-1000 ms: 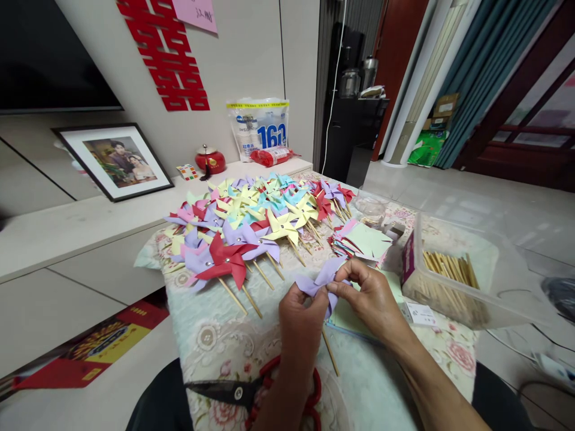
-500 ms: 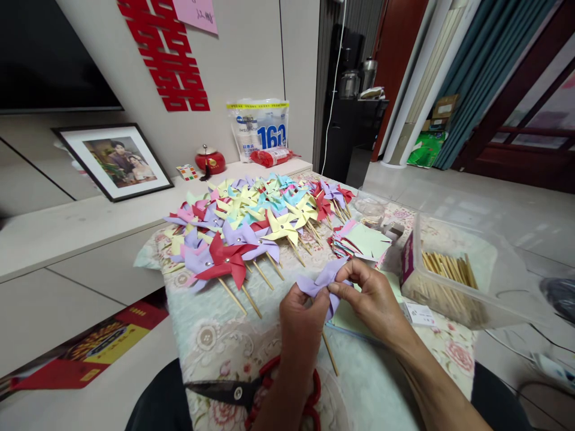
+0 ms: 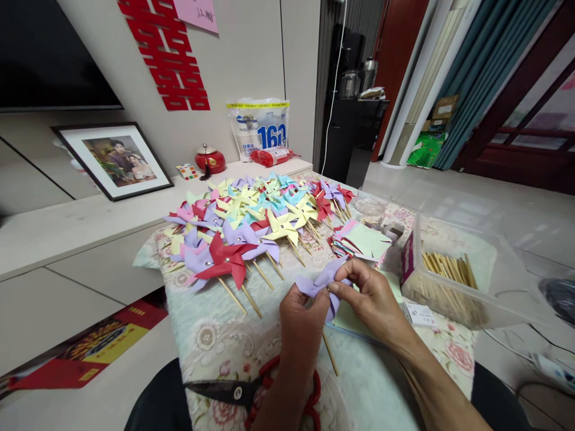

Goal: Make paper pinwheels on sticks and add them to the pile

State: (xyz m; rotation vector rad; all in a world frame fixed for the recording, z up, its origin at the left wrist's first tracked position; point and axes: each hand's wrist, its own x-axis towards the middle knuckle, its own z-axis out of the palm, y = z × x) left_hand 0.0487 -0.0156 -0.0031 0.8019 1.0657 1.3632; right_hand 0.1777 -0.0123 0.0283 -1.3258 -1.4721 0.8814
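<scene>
Between my two hands is a purple paper pinwheel. My left hand pinches its left side, thumb near the middle. From the right, my right hand pinches it close to the centre with thumb and forefinger. A wooden stick shows below the pinwheel; whether it is joined to it I cannot tell. Under my left forearm lie scissors with red handles, partly hidden. Many finished pinwheels in red, purple, yellow, pink and blue lie in a heap beyond my hands.
A clear plastic box of wooden sticks stands at the right. In front of it is a small white box. Cut coloured paper sheets are stacked behind my right hand. A low cabinet runs along the wall.
</scene>
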